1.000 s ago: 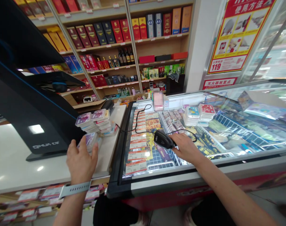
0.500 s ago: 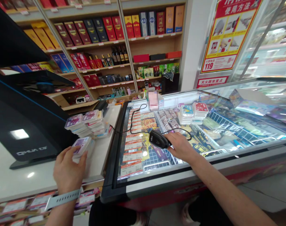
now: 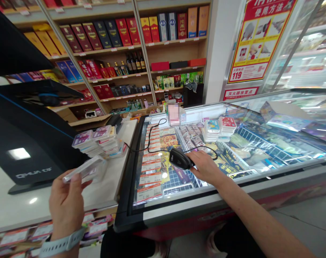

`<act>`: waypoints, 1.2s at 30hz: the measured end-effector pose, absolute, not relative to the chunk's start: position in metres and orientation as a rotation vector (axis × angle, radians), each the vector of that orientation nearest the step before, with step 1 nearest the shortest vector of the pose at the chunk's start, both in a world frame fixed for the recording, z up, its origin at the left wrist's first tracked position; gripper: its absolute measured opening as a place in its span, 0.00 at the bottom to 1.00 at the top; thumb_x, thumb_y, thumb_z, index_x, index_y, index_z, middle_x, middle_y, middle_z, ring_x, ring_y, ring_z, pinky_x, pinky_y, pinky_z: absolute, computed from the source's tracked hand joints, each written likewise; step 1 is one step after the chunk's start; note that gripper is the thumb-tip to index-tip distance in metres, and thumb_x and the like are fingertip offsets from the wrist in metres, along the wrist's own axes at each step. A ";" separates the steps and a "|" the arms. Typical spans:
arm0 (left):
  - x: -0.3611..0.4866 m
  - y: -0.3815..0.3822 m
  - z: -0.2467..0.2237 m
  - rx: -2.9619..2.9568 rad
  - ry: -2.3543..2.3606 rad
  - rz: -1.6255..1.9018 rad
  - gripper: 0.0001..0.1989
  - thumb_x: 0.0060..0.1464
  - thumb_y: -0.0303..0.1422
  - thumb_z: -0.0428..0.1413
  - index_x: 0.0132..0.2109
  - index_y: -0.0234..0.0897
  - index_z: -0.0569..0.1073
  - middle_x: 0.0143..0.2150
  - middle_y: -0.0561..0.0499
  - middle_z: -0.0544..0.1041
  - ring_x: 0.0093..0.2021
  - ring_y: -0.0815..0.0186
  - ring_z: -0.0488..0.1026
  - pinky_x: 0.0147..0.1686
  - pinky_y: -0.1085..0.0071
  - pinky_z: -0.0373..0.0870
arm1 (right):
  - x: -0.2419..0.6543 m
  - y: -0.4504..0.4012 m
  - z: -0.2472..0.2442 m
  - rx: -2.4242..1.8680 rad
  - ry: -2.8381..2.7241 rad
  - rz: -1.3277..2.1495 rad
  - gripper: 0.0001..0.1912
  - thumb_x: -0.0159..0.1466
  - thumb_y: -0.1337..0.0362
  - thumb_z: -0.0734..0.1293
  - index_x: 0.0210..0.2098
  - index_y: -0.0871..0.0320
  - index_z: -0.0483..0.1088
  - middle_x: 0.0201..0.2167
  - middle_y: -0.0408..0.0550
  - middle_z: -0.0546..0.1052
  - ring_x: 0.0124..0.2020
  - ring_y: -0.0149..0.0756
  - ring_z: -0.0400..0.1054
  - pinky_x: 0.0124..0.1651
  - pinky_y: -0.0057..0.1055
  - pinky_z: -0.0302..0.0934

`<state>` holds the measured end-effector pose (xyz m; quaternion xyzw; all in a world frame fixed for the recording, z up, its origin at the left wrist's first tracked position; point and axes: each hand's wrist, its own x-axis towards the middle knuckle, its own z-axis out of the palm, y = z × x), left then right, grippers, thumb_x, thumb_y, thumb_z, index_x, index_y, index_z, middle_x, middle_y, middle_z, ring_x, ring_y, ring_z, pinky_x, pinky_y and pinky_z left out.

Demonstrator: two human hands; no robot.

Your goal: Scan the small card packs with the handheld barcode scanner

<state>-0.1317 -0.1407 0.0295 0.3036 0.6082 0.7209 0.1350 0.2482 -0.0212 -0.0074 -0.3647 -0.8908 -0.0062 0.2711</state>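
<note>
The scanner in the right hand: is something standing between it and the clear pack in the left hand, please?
Nothing visible stands between the scanner in the right hand and the clear pack in the left hand. The counter and freezer rim appear to lie below that gap.

1. Bright, even light is filling the shop, and shadows are staying faint.
2. Glare is streaking across the glass lid [image 3: 259, 143] of the freezer at right.
3. A white patch is shining on the black panel [image 3: 25, 168] at left.
4. The wooden shelves [image 3: 141, 61] are bowing toward the upper corners.
5. A clear plastic pack [image 3: 83, 170] is blurring slightly at lower left.
6. A pixelated block [image 3: 174, 114] is hiding detail at center.
</note>
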 end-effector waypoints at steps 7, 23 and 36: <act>-0.103 -0.125 0.045 0.460 1.156 1.957 0.09 0.57 0.37 0.53 0.41 0.40 0.74 0.38 0.51 0.77 0.39 0.63 0.75 0.30 0.68 0.76 | 0.249 -0.021 -0.008 -0.981 -2.399 -0.028 0.20 0.56 0.71 0.63 0.48 0.59 0.66 0.40 0.51 0.74 0.41 0.42 0.66 0.46 0.38 0.57; -0.056 -0.114 0.034 0.455 0.884 1.586 0.34 0.33 0.46 0.68 0.50 0.43 0.73 0.35 0.48 0.73 0.34 0.62 0.71 0.28 0.68 0.72 | 0.249 -0.022 -0.006 -0.985 -2.408 -0.008 0.20 0.56 0.71 0.62 0.49 0.60 0.65 0.42 0.51 0.74 0.41 0.42 0.66 0.47 0.38 0.56; -0.047 -0.089 0.029 0.243 0.749 1.543 0.27 0.55 0.42 0.52 0.56 0.28 0.66 0.53 0.31 0.72 0.55 0.45 0.70 0.43 0.48 0.75 | 0.249 -0.021 -0.008 -0.986 -2.393 0.001 0.20 0.56 0.71 0.63 0.49 0.60 0.65 0.41 0.51 0.74 0.41 0.42 0.66 0.47 0.38 0.56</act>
